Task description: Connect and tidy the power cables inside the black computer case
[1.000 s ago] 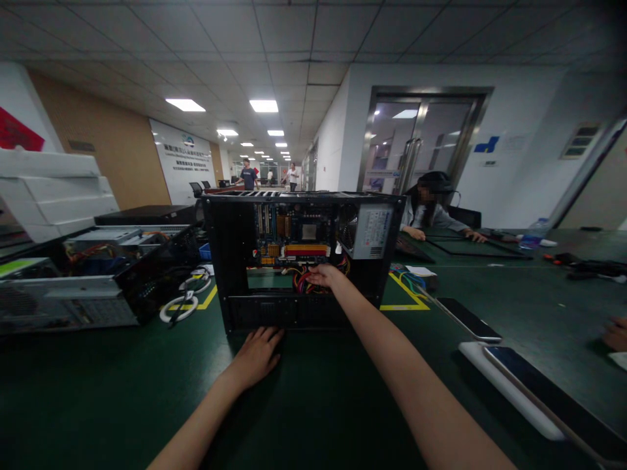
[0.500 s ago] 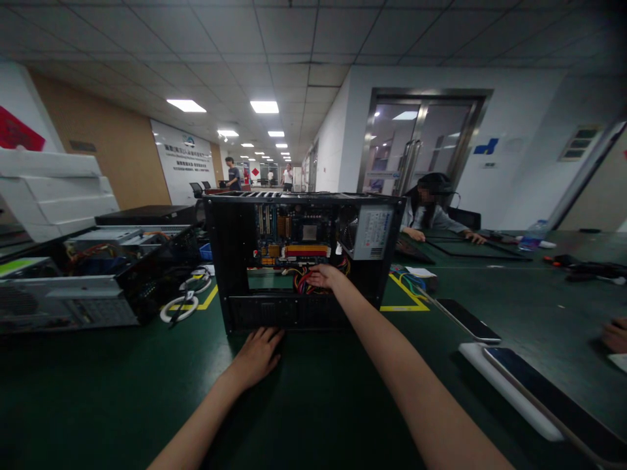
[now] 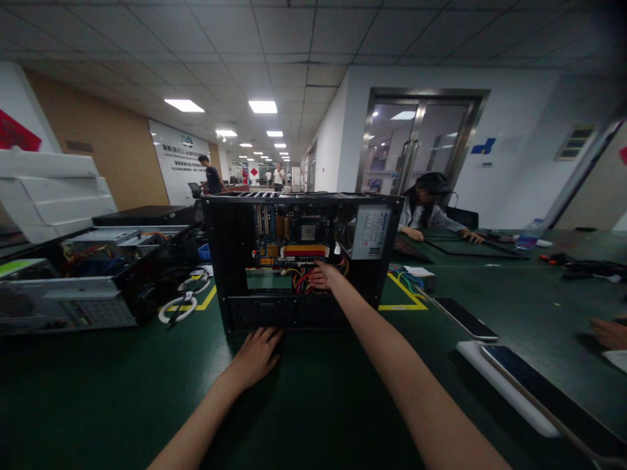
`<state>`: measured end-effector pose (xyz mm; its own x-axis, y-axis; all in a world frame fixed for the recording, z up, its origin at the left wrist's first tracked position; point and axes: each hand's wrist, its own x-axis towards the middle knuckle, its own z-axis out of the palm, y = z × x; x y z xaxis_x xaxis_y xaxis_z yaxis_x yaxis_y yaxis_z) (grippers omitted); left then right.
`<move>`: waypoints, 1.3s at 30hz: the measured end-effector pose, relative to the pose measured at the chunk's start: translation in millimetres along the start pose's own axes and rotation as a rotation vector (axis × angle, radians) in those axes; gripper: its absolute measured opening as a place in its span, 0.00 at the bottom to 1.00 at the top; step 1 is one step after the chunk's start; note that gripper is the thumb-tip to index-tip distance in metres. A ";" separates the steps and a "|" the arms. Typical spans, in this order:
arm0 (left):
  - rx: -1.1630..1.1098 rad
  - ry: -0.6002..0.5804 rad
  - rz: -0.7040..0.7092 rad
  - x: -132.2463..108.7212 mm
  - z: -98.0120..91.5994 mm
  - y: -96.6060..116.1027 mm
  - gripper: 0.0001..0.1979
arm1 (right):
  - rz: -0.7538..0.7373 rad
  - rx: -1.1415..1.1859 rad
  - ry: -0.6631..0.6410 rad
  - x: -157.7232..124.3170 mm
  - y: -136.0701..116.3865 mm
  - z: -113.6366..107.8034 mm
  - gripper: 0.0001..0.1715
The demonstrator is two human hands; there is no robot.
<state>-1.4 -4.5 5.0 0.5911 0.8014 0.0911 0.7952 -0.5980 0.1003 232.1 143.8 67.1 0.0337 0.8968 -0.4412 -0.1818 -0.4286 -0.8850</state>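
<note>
An open black computer case stands upright in front of me, its side facing me. Inside show a motherboard with red and yellow slots and a silver power supply. My right hand reaches into the lower part of the case. Its fingers are stretched leftward and apart, against a bundle of coloured power cables; no closed grip on them shows. My left hand lies flat on the green table, fingers spread, fingertips by the bottom edge of the case.
At left lies another opened computer case, beside a coiled white cable. Phones and a white slab lie at right. A person sits across the table behind black panels, near a bottle. Another person's hand shows at the right edge.
My right hand has shifted slightly at the cables, with its top digit now farther from the other fingers. My left hand stays put. A person in the background has moved left.
</note>
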 end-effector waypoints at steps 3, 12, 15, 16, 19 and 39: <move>-0.001 0.004 -0.001 0.0 0.9 -0.7 0.26 | -0.016 -0.007 0.012 2.0 1.7 -0.6 0.17; 0.006 -0.003 -0.014 -0.9 0.4 -0.1 0.25 | -0.060 -0.094 0.000 -0.3 1.2 5.6 0.10; -0.001 0.001 -0.006 -0.7 0.9 -0.9 0.25 | -0.067 -0.146 0.036 -3.7 0.0 6.8 0.12; -0.004 0.005 -0.001 -0.6 1.4 -1.4 0.25 | -0.077 -0.154 0.061 -5.1 -0.4 6.9 0.13; 0.002 0.017 0.007 -0.3 3.3 -2.8 0.25 | -0.114 -0.149 0.137 -9.6 -1.6 6.8 0.15; 0.028 -0.011 -0.017 -1.0 -2.2 1.4 0.26 | -0.421 -1.222 -0.301 1.1 13.8 20.7 0.09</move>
<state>-1.1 -6.2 7.3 0.5788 0.8116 0.0789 0.8085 -0.5838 0.0740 209.2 141.1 57.4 -0.3771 0.9060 -0.1921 0.7892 0.2058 -0.5786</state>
